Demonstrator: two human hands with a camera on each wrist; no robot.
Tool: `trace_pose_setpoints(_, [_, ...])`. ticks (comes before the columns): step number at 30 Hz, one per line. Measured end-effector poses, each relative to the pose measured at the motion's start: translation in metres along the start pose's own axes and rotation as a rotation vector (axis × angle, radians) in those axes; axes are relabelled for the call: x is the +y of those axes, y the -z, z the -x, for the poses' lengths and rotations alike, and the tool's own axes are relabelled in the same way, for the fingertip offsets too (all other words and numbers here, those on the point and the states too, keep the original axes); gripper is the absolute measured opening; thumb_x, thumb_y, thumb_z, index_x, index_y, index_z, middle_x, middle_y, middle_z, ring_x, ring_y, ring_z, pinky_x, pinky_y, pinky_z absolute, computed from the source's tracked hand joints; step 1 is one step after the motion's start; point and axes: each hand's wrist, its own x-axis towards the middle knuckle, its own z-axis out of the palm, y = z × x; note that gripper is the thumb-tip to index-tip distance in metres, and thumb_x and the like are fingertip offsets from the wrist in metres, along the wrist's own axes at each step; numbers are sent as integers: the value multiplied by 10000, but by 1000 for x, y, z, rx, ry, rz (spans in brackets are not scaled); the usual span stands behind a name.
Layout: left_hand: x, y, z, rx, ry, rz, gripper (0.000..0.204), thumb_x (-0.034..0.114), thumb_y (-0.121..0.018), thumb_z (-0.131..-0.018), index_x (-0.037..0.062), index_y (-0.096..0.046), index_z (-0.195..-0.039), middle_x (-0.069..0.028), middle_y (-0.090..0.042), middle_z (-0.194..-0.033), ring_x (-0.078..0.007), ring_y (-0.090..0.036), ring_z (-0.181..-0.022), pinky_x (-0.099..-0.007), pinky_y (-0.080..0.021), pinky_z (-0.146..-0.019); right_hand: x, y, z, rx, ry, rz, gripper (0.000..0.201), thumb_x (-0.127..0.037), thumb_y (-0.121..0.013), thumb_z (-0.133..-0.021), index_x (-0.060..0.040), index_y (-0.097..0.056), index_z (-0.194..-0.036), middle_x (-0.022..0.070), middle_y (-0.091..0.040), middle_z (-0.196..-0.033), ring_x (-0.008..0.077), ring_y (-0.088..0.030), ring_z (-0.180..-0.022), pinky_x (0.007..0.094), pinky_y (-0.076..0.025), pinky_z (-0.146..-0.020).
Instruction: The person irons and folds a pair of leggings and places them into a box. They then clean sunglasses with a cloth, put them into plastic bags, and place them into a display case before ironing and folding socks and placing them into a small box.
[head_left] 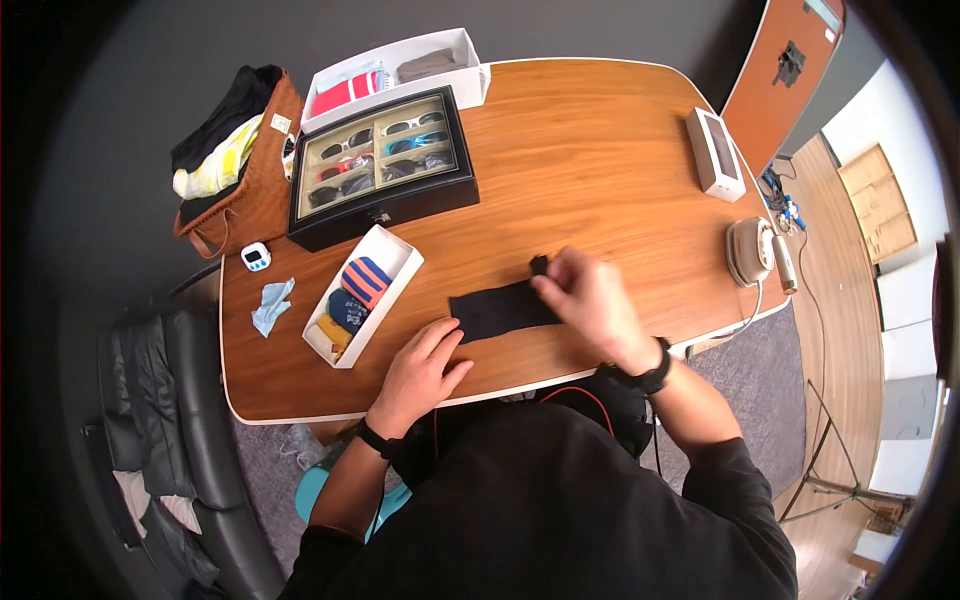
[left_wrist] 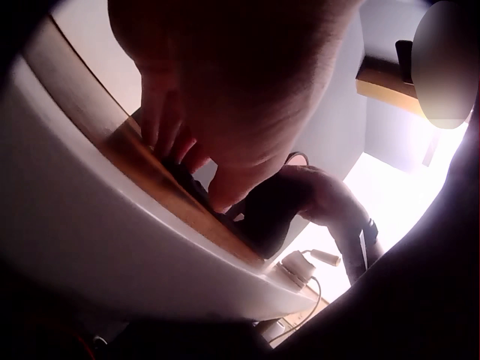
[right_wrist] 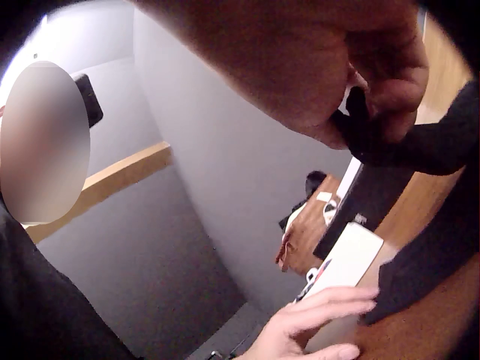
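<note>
A black sock [head_left: 500, 308] lies flat on the wooden table in front of the person. Its right end is lifted, and the right hand [head_left: 603, 310] pinches it between thumb and fingers. In the right wrist view the bunched sock end [right_wrist: 367, 135] pokes out between those fingertips. The left hand [head_left: 422, 368] rests on the table, its extended fingertips at the sock's left end. Left of that hand stands a white box [head_left: 388, 285] with a striped, a navy and a mustard rolled sock inside.
Behind the white box sits a black glasses case [head_left: 400, 215] showing several sunglasses. A longer white box [head_left: 470, 85] with folded clothes is beyond it, a brown basket [head_left: 270, 165] to its left. A small white timer [head_left: 256, 256], blue cloth [head_left: 272, 305], upright white box [head_left: 715, 155] and beige appliance [head_left: 745, 252] stand around.
</note>
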Motion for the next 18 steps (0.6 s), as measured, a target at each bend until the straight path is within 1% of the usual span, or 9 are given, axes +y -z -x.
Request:
trace_pose_setpoints(1, [-1, 1, -1, -2, -61, -31, 440, 185, -829, -897, -52, -692, -1242, -182, -648, -1377, -371, -629, -1287, -450, -528, -1089, -5, -16, 0, -26, 47, 28, 264, -200, -833, -922, 5, -670, -891, 153, -672, -700, 248, -674, -639, 390, -545, -629])
trace_pose_setpoints(2, [0, 3, -2, 4, -56, -30, 440, 185, -829, -897, -52, -692, -1242, -182, -648, -1377, -371, -629, -1287, -450, -528, -1089, -12, -31, -1, -46, 75, 17, 249, -185, -831, -914, 3, -669, -891, 177, -695, -713, 312, -716, -659, 409, -569, -643])
trace_pose_setpoints(4, [1, 5, -2, -3, -65, -25, 453, 182, -827, -891, -62, -688, -1246, -184, -647, -1375, -374, -626, -1285, -454, -524, -1088, -11, -63, -1, -64, 167, -19, 245, -174, -834, -901, 7, -669, -889, 194, -717, -733, 359, -739, -686, 428, -588, -654])
trace_pose_setpoints(6, [2, 6, -2, 1, -61, -25, 456, 186, -826, -891, -60, -688, -1249, -185, -644, -1377, -376, -625, -1281, -456, -521, -1090, -12, -84, -2, -131, 146, -1, 239, -158, -834, -892, 15, -669, -889, 208, -733, -756, 386, -751, -721, 442, -601, -667])
trace_pose_setpoints(11, [0, 6, 1, -1, -55, -22, 457, 194, -819, -896, -61, -690, -1253, -188, -636, -1378, -384, -627, -1266, -464, -514, -1092, -16, -100, -5, -168, 166, 54, 240, -150, -833, -894, 26, -670, -888, 202, -743, -764, 365, -758, -716, 417, -605, -658])
trace_pose_setpoints(13, [-4, 3, 2, 17, -74, -11, 454, 195, -819, -895, -60, -689, -1248, -188, -631, -1379, -386, -625, -1263, -465, -513, -1089, -19, -98, -3, -254, 144, -37, 183, -127, -783, -926, 37, -708, -958, 255, -736, -820, 440, -742, -788, 473, -608, -707])
trace_pose_setpoints(16, [-6, 4, 2, 21, -78, 7, 417, 186, -820, -891, -57, -702, -1209, -194, -637, -1364, -385, -631, -1252, -465, -520, -1078, -20, -92, 5, -276, 248, -151, 157, -98, -750, -955, 36, -738, -1037, 256, -752, -875, 437, -753, -836, 463, -616, -739])
trace_pose_setpoints(17, [-6, 4, 3, 22, -76, 8, 417, 186, -820, -891, -57, -702, -1209, -194, -637, -1364, -385, -631, -1252, -465, -520, -1078, -17, -84, 7, -282, 256, -96, 203, -56, -695, -1011, 45, -736, -1182, 215, -777, -893, 253, -781, -751, 366, -617, -685])
trace_pose_setpoints(18, [-7, 4, 4, 55, -67, 3, 388, 185, -820, -894, -53, -709, -1180, -195, -659, -1314, -383, -649, -1216, -463, -537, -1049, -10, -78, 8, -197, 283, -117, 195, -63, -711, -1003, 27, -742, -1173, 200, -787, -938, 269, -781, -780, 363, -617, -706])
